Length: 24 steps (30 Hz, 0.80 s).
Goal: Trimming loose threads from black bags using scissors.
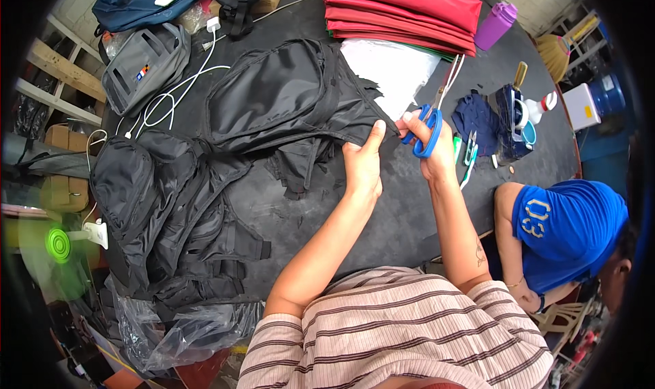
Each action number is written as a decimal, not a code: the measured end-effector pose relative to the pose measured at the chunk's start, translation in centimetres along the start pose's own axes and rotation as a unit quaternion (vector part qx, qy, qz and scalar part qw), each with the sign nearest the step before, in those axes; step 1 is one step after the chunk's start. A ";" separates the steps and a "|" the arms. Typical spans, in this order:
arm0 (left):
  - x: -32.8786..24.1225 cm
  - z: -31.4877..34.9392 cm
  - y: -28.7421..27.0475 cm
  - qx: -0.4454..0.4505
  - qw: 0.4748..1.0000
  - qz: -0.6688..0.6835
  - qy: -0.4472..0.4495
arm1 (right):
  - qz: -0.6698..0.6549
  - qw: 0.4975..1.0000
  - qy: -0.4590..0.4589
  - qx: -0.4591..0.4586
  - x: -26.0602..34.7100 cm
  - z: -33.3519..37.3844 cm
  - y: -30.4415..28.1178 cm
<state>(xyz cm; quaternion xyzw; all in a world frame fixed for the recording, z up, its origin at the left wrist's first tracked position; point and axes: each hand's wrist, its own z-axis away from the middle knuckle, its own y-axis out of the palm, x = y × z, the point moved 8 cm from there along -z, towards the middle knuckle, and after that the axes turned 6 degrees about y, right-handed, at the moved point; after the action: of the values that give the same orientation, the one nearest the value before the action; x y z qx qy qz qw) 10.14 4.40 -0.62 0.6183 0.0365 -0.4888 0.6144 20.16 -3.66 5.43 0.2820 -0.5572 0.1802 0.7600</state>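
Note:
A black backpack (276, 92) lies across the dark table, its narrower end stretched toward me. My left hand (364, 158) grips that end, thumb on top of the fabric. Just to its right, my right hand (430, 142) has its fingers through the blue handles of a pair of scissors (434, 122), whose blades point up and away from the bag. The fingertips of my right hand also seem to pinch the bag's corner; the exact hold is partly hidden. Beneath the bag's far right edge lies a white sheet (396, 68).
More black bags (177, 205) are heaped at left, near a grey bag (147, 68) and a white cable (167, 102). Folded red fabric (402, 10) is stacked at the back beside a purple bottle (496, 26). Small cutters (470, 150) lie right. A person in blue (570, 218) sits close by.

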 end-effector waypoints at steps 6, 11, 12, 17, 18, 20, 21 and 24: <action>-1.5 0.6 0.1 -0.034 0.992 -0.112 0.037 | 0.069 0.997 -0.034 0.007 0.4 0.6 1.3; -1.4 0.5 0.0 -0.018 0.996 -0.079 0.038 | 0.033 0.999 -0.010 0.016 0.3 -0.1 1.1; -1.4 0.5 0.1 -0.014 0.997 -0.071 0.036 | 0.033 0.999 -0.011 0.015 0.1 -0.2 1.0; -1.2 0.6 0.0 -0.010 0.999 -0.027 0.023 | -0.041 0.995 0.094 0.018 -2.1 -0.4 0.5; -1.0 0.7 -0.1 -0.009 1.000 -0.024 0.015 | -0.061 0.991 0.114 0.020 -2.7 -0.4 0.4; -0.9 0.7 -0.1 -0.024 0.999 -0.045 0.015 | -0.032 0.999 0.033 -0.011 -2.1 -0.2 0.4; -0.9 0.7 -0.2 -0.039 0.997 -0.065 0.016 | -0.002 0.998 -0.048 -0.041 -1.1 0.1 0.1; -1.9 0.7 -0.3 -0.055 0.992 -0.091 0.067 | 0.004 0.997 -0.078 -0.008 -0.4 0.7 0.9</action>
<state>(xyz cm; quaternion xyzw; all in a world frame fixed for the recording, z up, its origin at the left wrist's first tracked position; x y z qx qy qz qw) 8.53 4.95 0.61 0.6088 0.1606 -0.4972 0.5969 18.96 -3.36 5.46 0.2871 -0.6175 0.1558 0.7155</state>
